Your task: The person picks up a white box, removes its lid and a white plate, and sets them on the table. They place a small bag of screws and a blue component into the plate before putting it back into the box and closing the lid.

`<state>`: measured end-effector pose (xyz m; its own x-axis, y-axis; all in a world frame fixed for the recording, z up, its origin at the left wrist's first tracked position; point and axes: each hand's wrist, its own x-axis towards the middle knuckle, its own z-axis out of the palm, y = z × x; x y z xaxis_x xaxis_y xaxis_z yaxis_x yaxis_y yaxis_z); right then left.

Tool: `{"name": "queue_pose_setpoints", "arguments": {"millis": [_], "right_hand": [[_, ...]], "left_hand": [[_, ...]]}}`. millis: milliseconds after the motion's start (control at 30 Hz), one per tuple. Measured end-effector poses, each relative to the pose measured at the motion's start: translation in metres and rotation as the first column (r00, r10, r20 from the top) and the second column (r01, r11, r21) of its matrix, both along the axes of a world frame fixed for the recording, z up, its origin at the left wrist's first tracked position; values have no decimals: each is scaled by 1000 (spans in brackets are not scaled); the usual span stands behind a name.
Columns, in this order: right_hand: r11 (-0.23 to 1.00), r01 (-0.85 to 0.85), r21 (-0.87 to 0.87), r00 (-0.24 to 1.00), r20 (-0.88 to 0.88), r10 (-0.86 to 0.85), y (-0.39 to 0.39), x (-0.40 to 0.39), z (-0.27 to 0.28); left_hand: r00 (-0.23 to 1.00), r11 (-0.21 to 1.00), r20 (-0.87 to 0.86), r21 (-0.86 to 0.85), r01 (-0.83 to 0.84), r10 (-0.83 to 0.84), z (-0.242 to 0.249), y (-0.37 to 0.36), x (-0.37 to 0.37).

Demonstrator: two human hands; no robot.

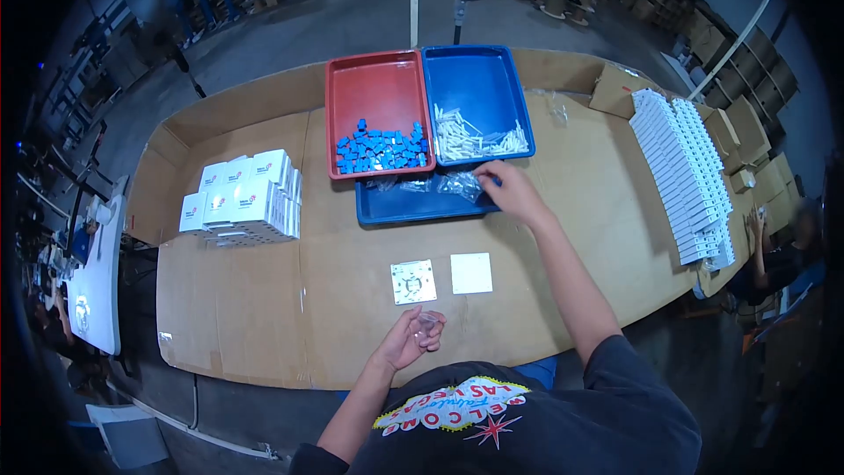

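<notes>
We see a big table (264, 317) covered in brown cardboard, and we place everything else by the red tray (374, 88) near its far edge. Far to the right of the red tray, at the table's right end, lie long rows of white boxes (690, 176), stacked edge to edge. Touching the red tray on its right side sits a blue tray (479, 79), with a loose heap of white parts (475, 141) along its near wall. Just in front of both, and partly tucked under them, is a lower blue tray (404, 207) holding clear bags (448, 183). Well to the left of the red tray stands a block of white cartons (246, 198) with small printed labels. Inside the red tray, a pile of blue parts (382, 151) is gathered against the near wall. Nearer to us than the red tray, well apart from it on bare cardboard, two square plates lie side by side without touching: a back plate (413, 282) showing its fittings and, on its right, a plain white plate (471, 273). Our right hand (514, 193) reaches out to the lower blue tray, just right of the red tray's near corner, fingers curled down onto the bags; we cannot tell whether it grips one. Our left hand (411, 339) is close to us, straight in front of the back plate, palm up, fingers loosely pinched around a small clear bag (428, 324).
</notes>
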<state>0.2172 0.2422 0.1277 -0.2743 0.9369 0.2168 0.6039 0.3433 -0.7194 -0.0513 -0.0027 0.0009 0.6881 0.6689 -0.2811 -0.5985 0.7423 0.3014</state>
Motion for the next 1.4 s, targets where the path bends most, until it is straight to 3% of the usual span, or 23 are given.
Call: {"name": "queue_pose_setpoints", "arguments": {"millis": [67, 300, 400, 733, 833, 933, 1033, 1067, 1100, 1133, 1167, 1300, 1400], "right_hand": [[997, -7, 81, 997, 76, 1, 36, 7, -8], [978, -173, 116, 910, 399, 113, 108, 1, -26], [986, -156, 65, 845, 525, 99, 118, -5, -23], [985, -168, 41, 764, 637, 104, 130, -9, -17], [978, -190, 82, 819, 562, 112, 126, -3, -19], [991, -96, 93, 872, 488, 39, 127, 7, -22], [992, 121, 31, 980, 152, -124, 136, 24, -24], [979, 121, -164, 978, -148, -145, 137, 29, -26], [937, 58, -344, 880, -426, -211, 131, 29, -18], [872, -58, -485, 697, -645, -312, 120, 26, -6], [871, -168, -462, 568, -768, -298, 106, 22, 4], [871, -230, -434, 490, -825, -281, 72, 18, 9], [918, -80, -388, 701, -677, -225, 35, 11, -7]], "left_hand": [[999, 1000, 34, 0, 4, -4, -9, 1, -5], [995, 999, 95, 33, -6, 3, -17, 5, -6], [996, 999, 86, 38, -8, 5, -15, 6, -4], [996, 1000, 92, 14, 4, -5, -21, 10, -3], [996, 1000, 86, 2, 7, -8, -22, 10, -4], [996, 1000, 93, 9, 7, -8, -20, 10, -4], [996, 1000, 83, 19, 11, -12, -20, 10, -4], [998, 1000, 68, 20, 16, -18, -21, 10, -4], [998, 1000, 53, 21, 22, -23, -23, 9, -5], [999, 999, 37, 21, 27, -28, -24, 9, -5], [999, 999, 25, 41, 27, -28, -25, 9, -5], [1000, 994, -14, 103, 19, -18, -18, 7, -4], [1000, 994, 8, 111, 11, -12, -28, 8, -5]]}}
